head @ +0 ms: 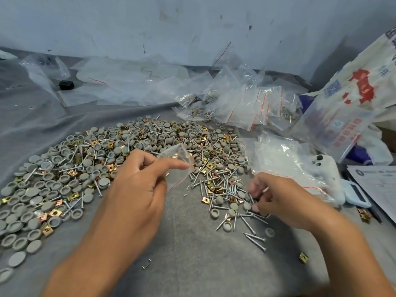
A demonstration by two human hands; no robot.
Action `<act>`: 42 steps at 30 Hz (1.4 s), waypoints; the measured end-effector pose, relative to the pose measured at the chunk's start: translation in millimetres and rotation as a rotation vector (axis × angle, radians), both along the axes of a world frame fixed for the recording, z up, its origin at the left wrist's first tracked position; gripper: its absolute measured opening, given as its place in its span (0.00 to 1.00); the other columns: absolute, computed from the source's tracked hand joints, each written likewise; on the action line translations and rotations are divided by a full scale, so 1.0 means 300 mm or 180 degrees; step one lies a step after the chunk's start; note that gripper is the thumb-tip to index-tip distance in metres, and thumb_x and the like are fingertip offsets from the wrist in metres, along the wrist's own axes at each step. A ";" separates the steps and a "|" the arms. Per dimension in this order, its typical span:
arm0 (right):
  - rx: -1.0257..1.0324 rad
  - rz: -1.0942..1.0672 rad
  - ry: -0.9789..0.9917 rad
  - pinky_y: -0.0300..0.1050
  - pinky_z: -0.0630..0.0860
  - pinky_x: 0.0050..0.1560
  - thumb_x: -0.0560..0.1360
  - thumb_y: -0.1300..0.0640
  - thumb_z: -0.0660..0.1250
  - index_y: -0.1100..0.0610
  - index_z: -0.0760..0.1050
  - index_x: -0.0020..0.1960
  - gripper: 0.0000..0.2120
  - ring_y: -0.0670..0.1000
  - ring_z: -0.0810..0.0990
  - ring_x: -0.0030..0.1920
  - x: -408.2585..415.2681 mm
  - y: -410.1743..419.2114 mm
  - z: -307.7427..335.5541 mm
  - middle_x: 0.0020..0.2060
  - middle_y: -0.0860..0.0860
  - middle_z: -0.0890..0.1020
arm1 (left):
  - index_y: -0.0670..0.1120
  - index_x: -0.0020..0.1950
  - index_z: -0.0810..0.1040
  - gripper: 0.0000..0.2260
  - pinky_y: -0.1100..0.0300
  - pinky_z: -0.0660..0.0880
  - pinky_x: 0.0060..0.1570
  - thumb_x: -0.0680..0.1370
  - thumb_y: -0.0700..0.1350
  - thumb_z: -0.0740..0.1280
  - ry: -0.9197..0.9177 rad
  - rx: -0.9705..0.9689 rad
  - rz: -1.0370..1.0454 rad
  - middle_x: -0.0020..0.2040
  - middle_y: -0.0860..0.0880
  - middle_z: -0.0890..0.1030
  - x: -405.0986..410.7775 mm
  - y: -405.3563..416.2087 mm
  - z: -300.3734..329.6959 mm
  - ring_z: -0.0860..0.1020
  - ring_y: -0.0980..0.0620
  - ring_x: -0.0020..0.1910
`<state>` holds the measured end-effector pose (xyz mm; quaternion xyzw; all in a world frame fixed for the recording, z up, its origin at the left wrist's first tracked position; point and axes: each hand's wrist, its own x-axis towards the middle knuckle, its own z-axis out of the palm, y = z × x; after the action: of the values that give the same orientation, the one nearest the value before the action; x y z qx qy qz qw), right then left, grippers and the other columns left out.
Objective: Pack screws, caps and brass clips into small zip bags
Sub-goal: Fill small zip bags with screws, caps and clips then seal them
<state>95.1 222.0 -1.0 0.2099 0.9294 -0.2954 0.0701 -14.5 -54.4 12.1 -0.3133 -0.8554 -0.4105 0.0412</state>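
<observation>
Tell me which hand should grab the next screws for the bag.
Right. The right hand is already down on the loose screws, fingers curled among them. The left hand is busy holding the small zip bag above the pile, so it should probably just hold it.

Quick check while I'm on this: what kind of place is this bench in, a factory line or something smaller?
Probably a small hand-packing workshop, not a line. Mixed caps, screws and brass clips lie heaped loose on a grey cloth, filled zip bags pile up behind, and the wall is scuffed and stained.
</observation>
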 end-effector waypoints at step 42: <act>-0.0445 -0.0198 0.2021 0.34 0.74 0.35 0.73 0.59 0.76 0.45 0.81 0.47 0.10 0.43 0.79 0.35 -0.047 -0.142 0.061 0.38 0.46 0.82 | 0.71 0.67 0.72 0.20 0.66 0.64 0.42 0.80 0.52 0.53 -0.0129 -0.0107 -0.0023 0.43 0.63 0.67 -0.010 -0.013 0.000 0.69 0.65 0.48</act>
<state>80.8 179.2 17.2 0.1304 0.8754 -0.4112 -0.2180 -17.6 -58.4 12.1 -0.3086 -0.8616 -0.4025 0.0171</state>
